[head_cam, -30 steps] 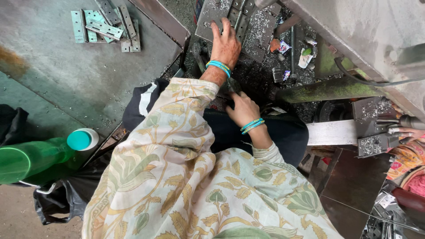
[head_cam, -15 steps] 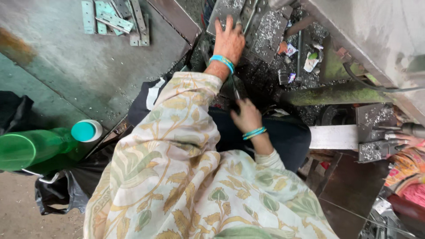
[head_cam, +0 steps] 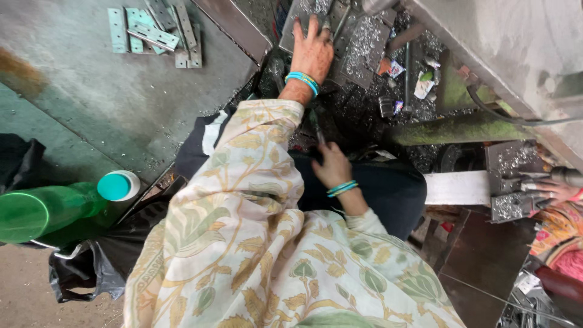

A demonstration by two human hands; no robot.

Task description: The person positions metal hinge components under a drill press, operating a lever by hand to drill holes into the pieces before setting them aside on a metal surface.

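Observation:
My left hand (head_cam: 310, 53) is stretched forward and lies flat, fingers apart, on a grey metal plate (head_cam: 290, 30) dusted with shavings. It wears teal bangles, and a floral sleeve covers the arm. My right hand (head_cam: 332, 167), also with teal bangles, rests close to my lap on dark cloth. Its fingers are curled around a thin dark rod (head_cam: 316, 129) that points up toward the plate.
A pile of pale metal strips (head_cam: 159, 31) lies on the grey floor at top left. A green bottle with a teal cap (head_cam: 54, 209) stands at left by a black bag (head_cam: 79, 273). Another person's hand (head_cam: 555, 191) works at small metal blocks (head_cam: 513, 205) on the right. Shavings and scraps litter the machine base (head_cam: 388, 91).
My left hand stays on the plate, a little further forward. My right hand has drawn slightly back toward my lap with the rod.

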